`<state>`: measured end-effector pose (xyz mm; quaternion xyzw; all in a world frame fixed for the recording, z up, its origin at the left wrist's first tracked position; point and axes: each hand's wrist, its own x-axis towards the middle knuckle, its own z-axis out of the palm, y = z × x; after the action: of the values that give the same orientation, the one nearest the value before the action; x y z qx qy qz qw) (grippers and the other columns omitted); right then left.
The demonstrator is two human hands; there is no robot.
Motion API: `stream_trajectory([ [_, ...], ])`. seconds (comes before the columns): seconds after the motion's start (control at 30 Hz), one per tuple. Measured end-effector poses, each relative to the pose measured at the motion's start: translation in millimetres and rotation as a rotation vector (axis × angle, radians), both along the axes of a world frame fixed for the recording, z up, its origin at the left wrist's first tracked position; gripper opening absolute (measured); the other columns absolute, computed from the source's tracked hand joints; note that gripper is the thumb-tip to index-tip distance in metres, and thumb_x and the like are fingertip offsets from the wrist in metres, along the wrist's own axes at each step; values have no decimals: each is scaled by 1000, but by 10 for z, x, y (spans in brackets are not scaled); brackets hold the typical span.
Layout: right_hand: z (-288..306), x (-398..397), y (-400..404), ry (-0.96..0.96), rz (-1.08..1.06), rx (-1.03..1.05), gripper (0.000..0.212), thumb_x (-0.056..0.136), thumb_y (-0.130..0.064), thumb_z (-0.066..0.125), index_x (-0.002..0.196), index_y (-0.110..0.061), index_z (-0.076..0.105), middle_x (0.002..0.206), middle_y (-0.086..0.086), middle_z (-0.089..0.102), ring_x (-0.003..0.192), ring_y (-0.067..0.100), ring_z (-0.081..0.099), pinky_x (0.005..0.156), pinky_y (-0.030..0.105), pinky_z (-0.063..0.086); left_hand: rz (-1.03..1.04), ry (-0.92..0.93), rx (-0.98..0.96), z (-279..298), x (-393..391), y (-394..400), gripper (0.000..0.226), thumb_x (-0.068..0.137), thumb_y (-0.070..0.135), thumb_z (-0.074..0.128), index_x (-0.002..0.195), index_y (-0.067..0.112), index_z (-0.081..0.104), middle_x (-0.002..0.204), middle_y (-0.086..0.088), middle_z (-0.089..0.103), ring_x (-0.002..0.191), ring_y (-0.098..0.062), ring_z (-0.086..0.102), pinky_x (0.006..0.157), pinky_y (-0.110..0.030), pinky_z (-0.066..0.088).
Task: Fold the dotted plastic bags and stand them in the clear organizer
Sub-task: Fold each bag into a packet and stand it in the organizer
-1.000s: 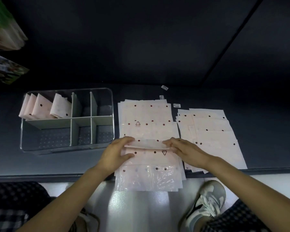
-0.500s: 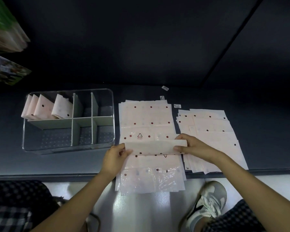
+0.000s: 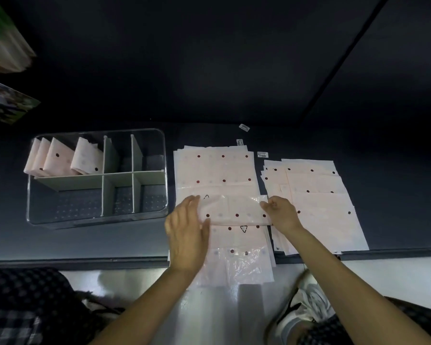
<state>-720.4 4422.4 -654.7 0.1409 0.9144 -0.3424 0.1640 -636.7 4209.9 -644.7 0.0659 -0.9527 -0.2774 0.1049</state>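
The left hand [image 3: 187, 235] lies flat, fingers straight, pinning the folded dotted bag [image 3: 234, 210] atop the central stack [image 3: 214, 170] while the right hand [image 3: 281, 215] pinches its right end (apparently to set the crease), near the clear organizer [image 3: 97, 217].

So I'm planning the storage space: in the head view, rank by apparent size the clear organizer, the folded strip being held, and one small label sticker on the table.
1. clear organizer
2. folded strip, between both hands
3. label sticker, by far the smallest
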Motion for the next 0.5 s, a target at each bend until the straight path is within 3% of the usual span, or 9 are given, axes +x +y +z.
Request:
stream_trajectory([
  [0.13, 4, 15, -2, -8, 9, 28, 42, 95, -23, 51, 59, -15, 32, 58, -2, 36, 64, 19, 37, 54, 26, 28, -218, 122, -174, 36, -82, 107, 61, 90, 22, 57, 143, 8, 32, 148, -14, 37, 138, -31, 33, 116, -49, 9],
  [0.2, -1, 20, 2, -8, 5, 28, 41, 95, -23, 51, 59, -16, 33, 58, -3, 37, 63, 17, 37, 55, 29, 28, -386, -32, -235, 8, -112, 153, 61, 96, 33, 46, 148, 12, 23, 156, -9, 19, 144, -29, 14, 118, -49, -2],
  [0.27, -1, 22, 0, -2, 7, 36, 41, 95, -24, 51, 60, -16, 33, 58, -3, 37, 63, 17, 37, 53, 26, 28, -488, -214, -347, -124, -115, 147, 66, 98, 51, 22, 148, 19, -6, 158, -2, -11, 144, -23, -16, 115, -43, -16],
  [0.33, -8, 27, -8, 5, 5, 40, 41, 96, -24, 51, 60, -17, 33, 58, -3, 37, 63, 18, 38, 51, 22, 28, -523, -341, -419, -273, -123, 80, 72, 92, 62, 6, 142, 22, -25, 153, 0, -28, 138, -21, -32, 114, -40, -20],
  [0.5, 2, 49, -27, 6, -37, 27, 29, 96, -25, 51, 69, -15, 45, 67, -1, 49, 76, 22, 49, 59, 27, 34, -622, -373, -514, -390, -157, -38, 80, 81, 73, -3, 141, 29, -32, 148, -2, -39, 133, -26, -39, 111, -42, -24],
])
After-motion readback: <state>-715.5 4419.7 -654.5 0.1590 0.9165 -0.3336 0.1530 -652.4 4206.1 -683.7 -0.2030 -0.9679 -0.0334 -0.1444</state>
